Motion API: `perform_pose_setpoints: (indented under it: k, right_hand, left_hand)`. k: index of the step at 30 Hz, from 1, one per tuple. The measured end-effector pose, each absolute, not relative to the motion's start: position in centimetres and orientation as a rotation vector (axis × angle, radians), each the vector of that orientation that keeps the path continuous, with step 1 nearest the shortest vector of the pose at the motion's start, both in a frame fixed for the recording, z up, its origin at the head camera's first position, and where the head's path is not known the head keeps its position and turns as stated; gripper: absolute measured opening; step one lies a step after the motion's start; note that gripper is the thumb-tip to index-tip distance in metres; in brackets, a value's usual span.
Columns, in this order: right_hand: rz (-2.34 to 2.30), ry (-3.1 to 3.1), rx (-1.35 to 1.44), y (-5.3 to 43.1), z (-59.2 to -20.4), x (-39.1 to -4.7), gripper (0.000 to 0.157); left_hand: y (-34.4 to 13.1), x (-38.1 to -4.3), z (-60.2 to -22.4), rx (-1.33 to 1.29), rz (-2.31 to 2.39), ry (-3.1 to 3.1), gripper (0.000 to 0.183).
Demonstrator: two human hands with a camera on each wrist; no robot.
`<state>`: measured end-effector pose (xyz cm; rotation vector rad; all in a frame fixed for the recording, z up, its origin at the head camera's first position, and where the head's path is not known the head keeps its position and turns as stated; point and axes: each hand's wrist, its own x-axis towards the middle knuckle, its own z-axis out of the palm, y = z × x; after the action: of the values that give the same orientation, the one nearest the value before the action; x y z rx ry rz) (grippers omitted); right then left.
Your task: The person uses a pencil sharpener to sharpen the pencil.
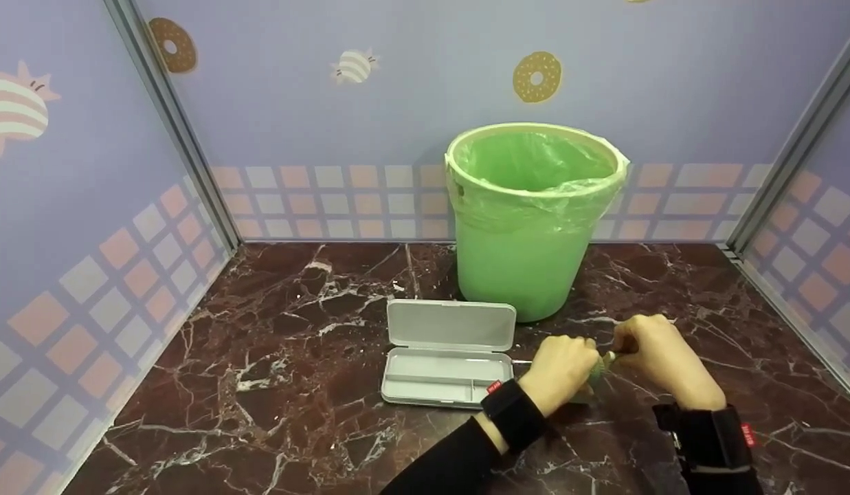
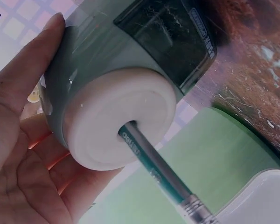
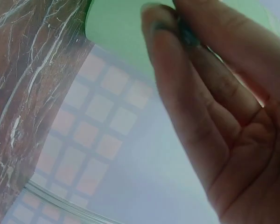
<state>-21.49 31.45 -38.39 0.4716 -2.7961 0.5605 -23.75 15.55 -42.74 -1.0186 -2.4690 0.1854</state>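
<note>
Sharpener point(image 2: 95, 53) and pencil point(image 2: 154, 161) lay together within the left hand's grasp: its fingers wrapped the rounded green body from both sides, while the pencil stuck out of the hole in the pale round end. Beyond those fingers, the right hand point(image 1: 662, 354) pinched a small dark blue-green knob point(image 3: 189, 38) between thumb and fingertips, probably the crank's. Whether the sharpener touched the table could not be told.

It looked like stiff, smooth plastic, likely light and a little slippery, so the best hold seemed to be round the broad body, clear of the dark window point(image 2: 170, 42). The pencil looked rigid, but its lead would likely snap under sideways force.

Only the left wrist view showed the pencil's hole and lettering; in the head view the left hand point(image 1: 564, 368) hid most of the sharpener. The right wrist view alone showed the pinch from the palm side. The head view gave the surroundings: a pencil case point(image 1: 428, 368) just left of the left fingers, lid raised, and a lined green bin point(image 1: 521, 254) beyond both hands on the marbled table point(image 1: 294, 419).
</note>
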Motion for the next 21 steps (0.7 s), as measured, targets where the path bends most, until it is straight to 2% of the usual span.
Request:
perform_pose_setpoints:
  k: [8, 15, 21]
  right_hand:
    - [0.563, -2.704, 0.296, 31.1, -40.6, -23.0, 0.021]
    - [0.583, -2.716, 0.328, 31.9, -42.3, -24.3, 0.018]
    - [0.703, -2.783, 0.411, 32.9, -43.2, -24.8, 0.006]
  left_hand:
    - [15.6, -23.6, -42.8, -1.022, 0.242, -2.47, 0.055]
    - [15.7, -23.5, -42.6, -1.045, 0.244, -2.489, 0.049]
    - [15.6, -23.6, -42.5, -1.064, 0.255, -2.516, 0.053]
